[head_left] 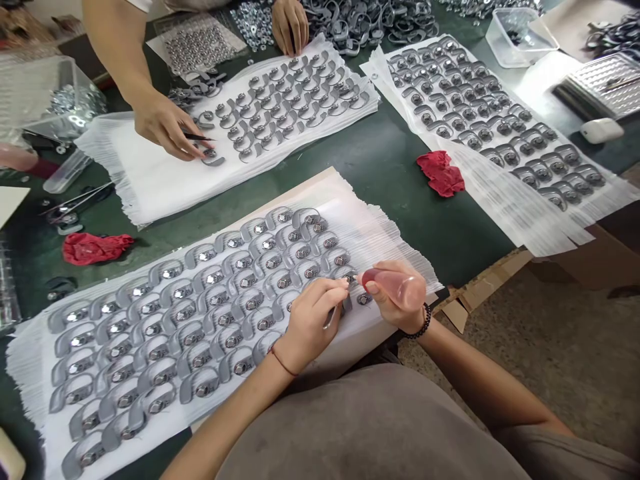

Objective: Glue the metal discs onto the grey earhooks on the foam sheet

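My right hand [395,307] is wrapped round a squeeze bottle of reddish-pink liquid [397,287], tilted so its narrow tip points left at a small grey part. Close beside that tip, my left hand [315,317] has its fingers pinched together. A slim shiny piece shows under its palm, but what the fingers hold is not clear. Below both hands lies a white foam sheet [367,230] on a board. Rows of grey curved clip-like parts [213,277], each with a shiny metal nut-like piece, cover most of the sheet.
Across the green table [395,200], a co-worker's hand [167,127] holds dark tweezers [197,137] over another sheet of parts. A third filled sheet [480,100] lies right. Red crumpled pieces [440,173], a clear tub [520,40] and a heap of grey parts [370,23] are around.
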`<state>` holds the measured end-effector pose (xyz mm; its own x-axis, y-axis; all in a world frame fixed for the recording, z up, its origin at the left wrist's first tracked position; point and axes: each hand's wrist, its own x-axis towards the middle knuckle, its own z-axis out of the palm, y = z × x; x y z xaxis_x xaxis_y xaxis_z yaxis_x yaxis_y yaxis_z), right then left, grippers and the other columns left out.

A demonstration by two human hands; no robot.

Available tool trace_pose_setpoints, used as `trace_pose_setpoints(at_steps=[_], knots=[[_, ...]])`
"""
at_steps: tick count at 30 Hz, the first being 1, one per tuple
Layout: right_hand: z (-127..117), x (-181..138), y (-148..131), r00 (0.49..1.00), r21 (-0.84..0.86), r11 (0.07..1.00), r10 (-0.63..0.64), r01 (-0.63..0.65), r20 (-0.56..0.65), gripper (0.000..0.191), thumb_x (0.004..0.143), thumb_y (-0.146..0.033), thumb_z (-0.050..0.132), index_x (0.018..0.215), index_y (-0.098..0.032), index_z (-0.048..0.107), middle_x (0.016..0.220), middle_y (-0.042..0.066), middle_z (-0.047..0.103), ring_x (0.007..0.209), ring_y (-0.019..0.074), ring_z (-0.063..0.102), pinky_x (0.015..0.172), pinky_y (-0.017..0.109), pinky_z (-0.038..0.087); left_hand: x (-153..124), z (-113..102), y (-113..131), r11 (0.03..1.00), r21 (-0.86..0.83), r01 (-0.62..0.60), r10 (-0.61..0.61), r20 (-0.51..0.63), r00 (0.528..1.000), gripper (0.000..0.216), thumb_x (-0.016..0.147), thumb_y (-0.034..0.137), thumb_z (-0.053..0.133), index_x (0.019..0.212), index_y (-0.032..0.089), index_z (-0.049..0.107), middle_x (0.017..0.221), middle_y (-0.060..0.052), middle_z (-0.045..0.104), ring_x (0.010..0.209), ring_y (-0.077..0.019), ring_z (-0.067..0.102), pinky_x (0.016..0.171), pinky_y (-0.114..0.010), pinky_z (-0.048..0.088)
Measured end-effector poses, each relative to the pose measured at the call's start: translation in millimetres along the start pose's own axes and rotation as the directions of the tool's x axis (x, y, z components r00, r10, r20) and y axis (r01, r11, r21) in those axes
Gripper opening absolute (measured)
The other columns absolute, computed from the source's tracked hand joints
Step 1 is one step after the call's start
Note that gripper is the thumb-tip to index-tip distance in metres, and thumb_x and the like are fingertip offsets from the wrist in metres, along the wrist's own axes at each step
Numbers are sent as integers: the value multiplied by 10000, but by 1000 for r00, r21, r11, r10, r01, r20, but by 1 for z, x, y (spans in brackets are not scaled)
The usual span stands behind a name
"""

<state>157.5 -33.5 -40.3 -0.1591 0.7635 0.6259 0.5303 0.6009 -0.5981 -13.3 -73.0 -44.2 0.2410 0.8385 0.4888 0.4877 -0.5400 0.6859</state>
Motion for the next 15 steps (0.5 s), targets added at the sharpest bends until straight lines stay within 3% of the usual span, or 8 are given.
trace_pose_setpoints(at_steps=[15], knots=[[0,-3,1,998,61,997,54,-56,34,148,815,-302,573,791,-157,558,682,32,633,583,128,601,543,254,492,6,1,0,998,-56,10,-14,-61,998,208,814,3,529,921,181,542,865,-45,634,812,-124,620,703,-237,521]])
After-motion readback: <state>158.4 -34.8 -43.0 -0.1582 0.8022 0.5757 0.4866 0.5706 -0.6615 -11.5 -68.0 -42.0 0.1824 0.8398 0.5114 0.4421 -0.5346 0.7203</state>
